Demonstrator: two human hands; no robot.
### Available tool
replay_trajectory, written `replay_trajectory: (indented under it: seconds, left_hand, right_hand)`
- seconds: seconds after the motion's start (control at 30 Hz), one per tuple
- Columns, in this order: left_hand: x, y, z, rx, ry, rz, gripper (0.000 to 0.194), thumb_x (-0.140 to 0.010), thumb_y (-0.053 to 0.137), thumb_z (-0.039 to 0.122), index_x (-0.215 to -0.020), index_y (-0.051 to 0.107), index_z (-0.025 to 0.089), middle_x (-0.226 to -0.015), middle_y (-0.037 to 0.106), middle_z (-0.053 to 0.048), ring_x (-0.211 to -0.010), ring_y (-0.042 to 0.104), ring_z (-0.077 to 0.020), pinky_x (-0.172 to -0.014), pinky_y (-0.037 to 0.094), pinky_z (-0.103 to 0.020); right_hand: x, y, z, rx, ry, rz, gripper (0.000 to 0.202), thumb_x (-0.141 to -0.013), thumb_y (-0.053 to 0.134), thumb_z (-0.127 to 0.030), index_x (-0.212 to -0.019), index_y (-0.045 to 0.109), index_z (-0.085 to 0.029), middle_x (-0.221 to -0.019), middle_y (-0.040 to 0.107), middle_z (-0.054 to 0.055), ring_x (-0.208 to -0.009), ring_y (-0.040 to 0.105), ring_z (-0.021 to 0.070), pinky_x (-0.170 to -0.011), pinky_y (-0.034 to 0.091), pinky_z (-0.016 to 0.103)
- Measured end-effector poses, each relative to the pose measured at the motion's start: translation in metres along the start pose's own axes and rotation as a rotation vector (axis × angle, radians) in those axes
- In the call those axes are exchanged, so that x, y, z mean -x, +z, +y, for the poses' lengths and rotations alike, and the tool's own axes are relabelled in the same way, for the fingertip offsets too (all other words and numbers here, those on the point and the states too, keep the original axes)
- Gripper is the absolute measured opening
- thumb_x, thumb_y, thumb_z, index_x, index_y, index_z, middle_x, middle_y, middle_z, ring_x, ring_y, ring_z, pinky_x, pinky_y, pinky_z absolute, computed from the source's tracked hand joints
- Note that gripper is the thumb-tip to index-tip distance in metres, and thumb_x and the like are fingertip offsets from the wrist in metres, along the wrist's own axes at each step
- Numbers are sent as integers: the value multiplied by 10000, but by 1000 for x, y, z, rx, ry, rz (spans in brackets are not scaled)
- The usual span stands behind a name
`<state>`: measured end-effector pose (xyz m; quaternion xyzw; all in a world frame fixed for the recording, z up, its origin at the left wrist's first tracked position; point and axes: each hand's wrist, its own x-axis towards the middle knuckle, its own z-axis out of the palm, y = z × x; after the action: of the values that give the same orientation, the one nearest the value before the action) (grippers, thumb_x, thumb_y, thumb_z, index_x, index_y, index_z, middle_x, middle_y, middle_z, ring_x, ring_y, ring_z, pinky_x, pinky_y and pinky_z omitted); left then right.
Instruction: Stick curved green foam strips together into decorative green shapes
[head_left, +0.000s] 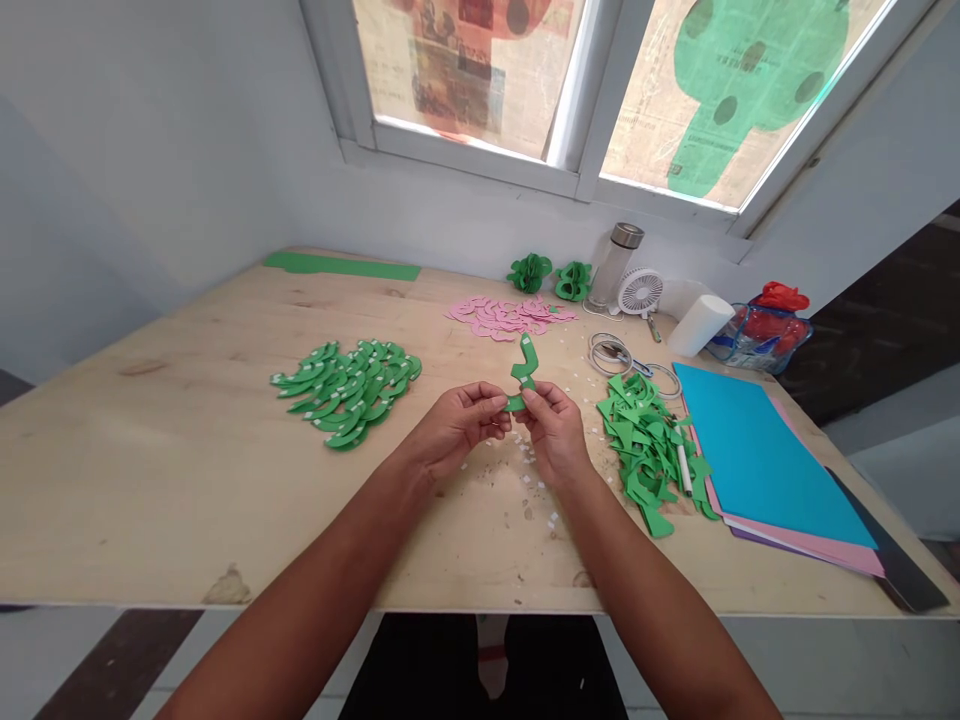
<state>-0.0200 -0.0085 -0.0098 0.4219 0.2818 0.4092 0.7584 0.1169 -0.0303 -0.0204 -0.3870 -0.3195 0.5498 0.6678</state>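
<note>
As the head view shows, the 2 hands nearly meet over the table (187,490), midway along its front edge. The left hand (471,415) pinches the lower end of a wavy green cutout (529,356) between thumb and fingers; the right hand (555,428) pinches it just beside, thumb on top. The cutout bends away from the fingertips toward the back edge, small white squares on its face. Curved green pieces (349,385) lie toward the left edge, green scraps (645,440) toward the right.
</note>
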Motion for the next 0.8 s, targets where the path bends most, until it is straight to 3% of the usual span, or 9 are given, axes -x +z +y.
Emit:
replay_trajectory:
  seconds: [0.13,0.33,0.53,0.63,0.8]
  left_hand:
    - [1,0,1,78,-27,-58,174,-677,740,246,-719,601,150,-631,611,-2,-571,561,-94,-574,446,-226]
    - [1,-1,0,113,-18,-117,175,-675,742,244,-697,594,154,-615,596,3,-570,556,-93,-561,445,-218]
    - [-2,1,-2,-63,93,31,211,-692,724,280,-816,610,153,-632,603,-5,-556,561,-106,-511,448,-223]
    - [-2,4,-1,-217,183,45,305,-677,732,279,-930,619,152,-658,608,-8,-591,567,-118,-520,464,-230]
    - [-2,6,-4,-403,295,99,277,-666,716,291,-888,618,158,-731,630,-27,-654,582,-138,-549,473,-238]
  right_hand:
    - [2,1,-4,-115,89,-82,198,-618,760,-255,-744,624,-187,-681,647,-23,-570,566,98,-581,469,235]
    - [3,1,-5,-199,111,-180,186,-631,765,-232,-748,632,-174,-676,652,-24,-594,598,108,-580,485,234]
    - [-1,-2,-1,-171,108,-82,181,-650,747,-238,-767,622,-181,-691,654,-22,-583,580,94,-587,465,225]
    - [-2,-3,1,-148,88,-31,186,-640,748,-246,-766,627,-183,-688,648,-26,-580,569,85,-567,444,204]
    - [-4,-3,4,-47,43,29,188,-634,740,-273,-764,642,-180,-695,649,-20,-562,556,81,-529,410,195]
